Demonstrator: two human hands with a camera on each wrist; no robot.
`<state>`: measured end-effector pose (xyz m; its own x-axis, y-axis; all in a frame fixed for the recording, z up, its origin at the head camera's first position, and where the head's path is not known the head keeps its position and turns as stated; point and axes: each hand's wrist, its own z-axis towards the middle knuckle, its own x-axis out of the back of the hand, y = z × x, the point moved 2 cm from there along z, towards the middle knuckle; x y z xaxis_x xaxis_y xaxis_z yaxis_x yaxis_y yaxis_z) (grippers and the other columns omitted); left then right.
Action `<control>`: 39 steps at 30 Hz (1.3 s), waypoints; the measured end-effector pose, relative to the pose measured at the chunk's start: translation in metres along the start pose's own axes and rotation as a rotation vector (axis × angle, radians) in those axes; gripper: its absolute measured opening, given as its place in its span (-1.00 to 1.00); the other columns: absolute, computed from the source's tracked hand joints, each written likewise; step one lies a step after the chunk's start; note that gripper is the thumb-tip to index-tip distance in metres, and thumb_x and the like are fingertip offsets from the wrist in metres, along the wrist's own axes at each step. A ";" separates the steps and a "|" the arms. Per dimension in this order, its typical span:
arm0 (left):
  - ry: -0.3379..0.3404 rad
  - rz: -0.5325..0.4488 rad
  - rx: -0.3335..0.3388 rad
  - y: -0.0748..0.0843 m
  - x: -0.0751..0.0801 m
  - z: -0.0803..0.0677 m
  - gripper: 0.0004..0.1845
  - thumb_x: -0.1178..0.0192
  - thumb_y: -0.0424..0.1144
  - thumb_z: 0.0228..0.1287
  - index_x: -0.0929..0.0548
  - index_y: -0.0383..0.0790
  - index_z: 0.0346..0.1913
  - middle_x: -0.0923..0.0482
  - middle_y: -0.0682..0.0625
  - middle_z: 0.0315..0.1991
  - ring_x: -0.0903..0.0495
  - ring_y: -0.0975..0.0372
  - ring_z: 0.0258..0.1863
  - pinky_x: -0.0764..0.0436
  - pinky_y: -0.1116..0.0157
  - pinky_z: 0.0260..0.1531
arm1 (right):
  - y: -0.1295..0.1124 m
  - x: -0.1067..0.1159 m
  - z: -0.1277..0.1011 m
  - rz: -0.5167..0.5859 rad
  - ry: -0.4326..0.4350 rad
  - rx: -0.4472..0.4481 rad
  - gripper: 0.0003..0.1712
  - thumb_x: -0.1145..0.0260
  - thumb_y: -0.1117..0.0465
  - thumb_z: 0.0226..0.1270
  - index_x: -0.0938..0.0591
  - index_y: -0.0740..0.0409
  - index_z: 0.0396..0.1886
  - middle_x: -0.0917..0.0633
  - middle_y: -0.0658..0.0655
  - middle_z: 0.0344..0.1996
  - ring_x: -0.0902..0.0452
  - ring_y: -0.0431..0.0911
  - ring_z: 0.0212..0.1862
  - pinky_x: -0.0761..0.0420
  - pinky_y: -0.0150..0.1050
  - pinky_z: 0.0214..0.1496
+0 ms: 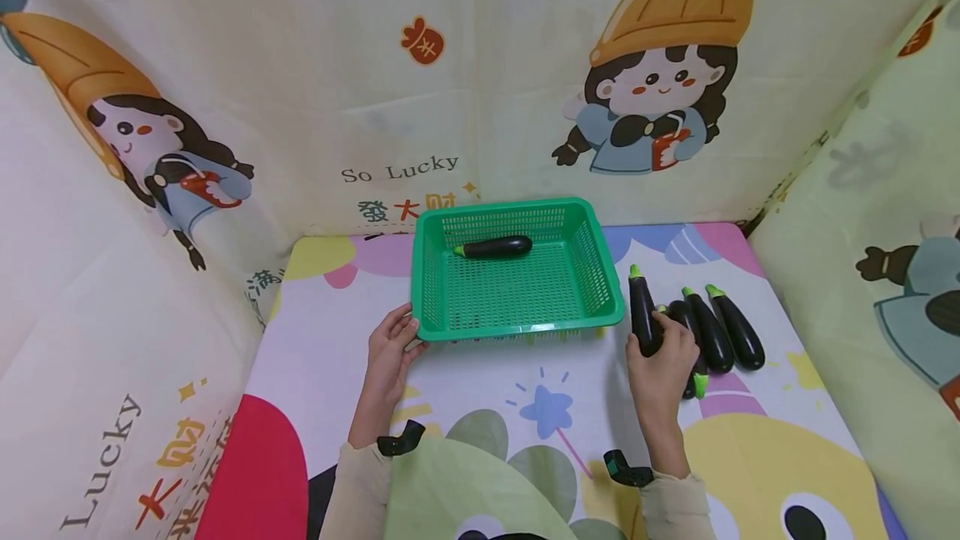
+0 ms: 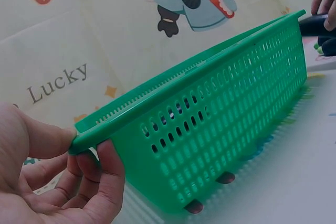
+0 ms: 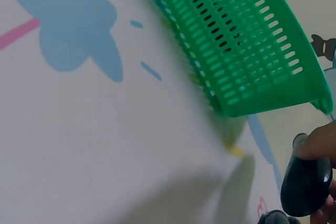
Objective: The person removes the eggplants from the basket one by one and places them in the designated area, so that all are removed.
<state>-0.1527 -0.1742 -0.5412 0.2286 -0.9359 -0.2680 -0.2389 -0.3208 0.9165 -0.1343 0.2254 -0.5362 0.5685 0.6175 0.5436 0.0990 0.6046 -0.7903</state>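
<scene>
Eggplant (image 1: 642, 313), leftmost of a row lying just right of the green basket (image 1: 600, 273), sits gripped in the right hand (image 1: 663, 365); the left hand (image 1: 390, 348) pinches the basket's near corner, best kept steady while lifting clear of the rim.

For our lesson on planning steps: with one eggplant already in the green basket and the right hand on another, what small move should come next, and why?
Probably lift the gripped eggplant toward the green basket. The right hand already grips it, the left hand holds the basket's corner, and one eggplant in the basket leaves room beside it.
</scene>
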 end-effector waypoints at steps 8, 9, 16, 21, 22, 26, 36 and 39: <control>0.000 0.004 0.006 0.001 0.000 0.001 -0.53 -0.10 -0.36 0.59 -0.41 -0.25 0.47 -0.55 0.04 -0.03 -0.67 0.31 -0.27 -0.72 0.33 -0.21 | 0.011 -0.006 -0.005 -0.104 -0.092 -0.006 -0.43 -0.46 0.43 0.26 -0.57 0.33 0.28 -0.49 0.47 0.24 -0.30 0.36 0.24 -0.35 0.30 0.21; 0.000 0.004 0.006 0.001 0.000 0.001 -0.53 -0.10 -0.36 0.59 -0.41 -0.25 0.47 -0.55 0.04 -0.03 -0.67 0.30 -0.27 -0.72 0.33 -0.21 | 0.012 -0.007 -0.006 -0.112 -0.094 -0.009 -0.42 -0.46 0.43 0.25 -0.57 0.33 0.28 -0.49 0.47 0.24 -0.30 0.37 0.24 -0.34 0.31 0.21; -0.001 -0.004 0.009 0.001 0.000 0.002 -0.53 -0.11 -0.36 0.58 -0.41 -0.26 0.47 -0.54 0.03 -0.03 -0.67 0.30 -0.27 -0.72 0.34 -0.22 | 0.017 -0.011 -0.010 -0.196 -0.096 0.005 -0.44 -0.45 0.42 0.28 -0.56 0.36 0.28 -0.48 0.49 0.24 -0.31 0.40 0.23 -0.30 0.32 0.23; 0.002 -0.013 0.013 0.000 0.001 0.003 -0.53 -0.11 -0.38 0.57 -0.41 -0.27 0.46 -0.55 0.02 -0.02 -0.67 0.31 -0.24 -0.73 0.34 -0.22 | 0.022 -0.014 -0.013 -0.223 -0.074 0.035 -0.48 -0.43 0.43 0.29 -0.59 0.34 0.25 -0.49 0.50 0.19 -0.32 0.41 0.20 -0.30 0.31 0.19; 0.001 -0.007 0.010 0.000 0.001 0.003 -0.52 -0.12 -0.37 0.58 -0.40 -0.28 0.47 -0.55 0.03 -0.01 -0.67 0.32 -0.23 -0.73 0.34 -0.22 | 0.023 -0.015 -0.013 -0.230 -0.069 0.042 -0.49 -0.43 0.43 0.29 -0.59 0.33 0.24 -0.50 0.50 0.18 -0.32 0.41 0.18 -0.30 0.30 0.17; 0.002 -0.004 0.009 0.000 0.001 0.002 -0.51 -0.11 -0.37 0.58 -0.39 -0.29 0.48 -0.55 0.04 -0.02 -0.67 0.33 -0.21 -0.73 0.34 -0.21 | 0.028 -0.016 -0.015 -0.271 -0.042 0.067 -0.53 -0.43 0.41 0.31 -0.62 0.29 0.22 -0.51 0.49 0.14 -0.34 0.42 0.13 -0.32 0.30 0.10; -0.006 0.000 0.004 -0.001 0.000 0.002 -0.51 -0.10 -0.36 0.59 -0.39 -0.28 0.49 -0.55 0.04 -0.02 -0.68 0.32 -0.23 -0.73 0.33 -0.19 | 0.030 -0.018 -0.017 -0.375 -0.012 0.103 -0.55 -0.41 0.40 0.33 -0.60 0.33 0.21 -0.52 0.51 0.09 -0.36 0.42 0.06 -0.38 0.31 0.06; -0.008 0.008 0.003 -0.001 0.000 0.002 -0.49 -0.11 -0.36 0.59 -0.36 -0.31 0.50 -0.55 0.05 -0.03 -0.68 0.31 -0.25 -0.73 0.33 -0.18 | 0.031 -0.019 -0.018 -0.398 -0.018 0.104 -0.54 -0.40 0.40 0.35 -0.58 0.32 0.23 -0.52 0.50 0.09 -0.36 0.41 0.06 -0.39 0.30 0.06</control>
<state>-0.1542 -0.1746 -0.5430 0.2190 -0.9396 -0.2630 -0.2440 -0.3137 0.9176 -0.1276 0.2233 -0.5758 0.4885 0.3335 0.8063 0.2243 0.8451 -0.4853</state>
